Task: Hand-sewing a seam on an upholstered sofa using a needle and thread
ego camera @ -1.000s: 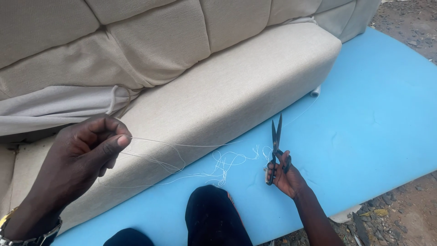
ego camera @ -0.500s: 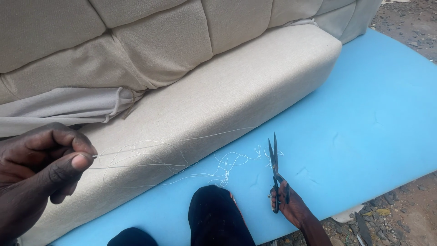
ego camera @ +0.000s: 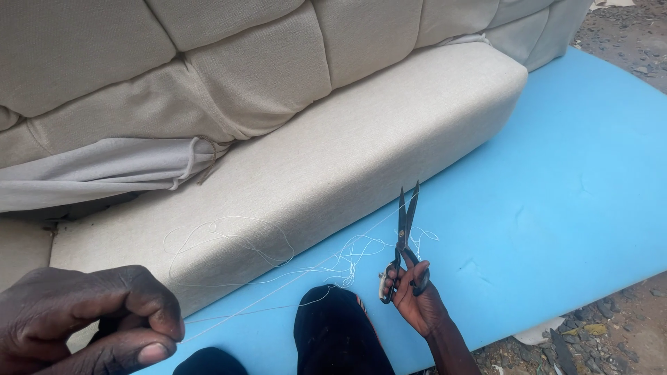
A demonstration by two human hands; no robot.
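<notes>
L hand (ego camera: 90, 319) at 8 o'clock pinches white thread (ego camera: 278, 292); R hand (ego camera: 417, 302) at 5 o'clock grips black scissors (ego camera: 404, 229), blades slightly apart, pointing to 12.

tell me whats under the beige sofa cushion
A blue foam sheet lies under the beige seat cushion and sticks out in front of it. How far the foam runs beneath, and anything under it there, is covered by the cushion.

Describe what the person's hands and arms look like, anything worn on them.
Both hands are bare: no gloves or rings visible on the left hand or the right hand. The right forearm shows no sleeve or watch. The left wrist is out of frame, so nothing can be said there.
</notes>
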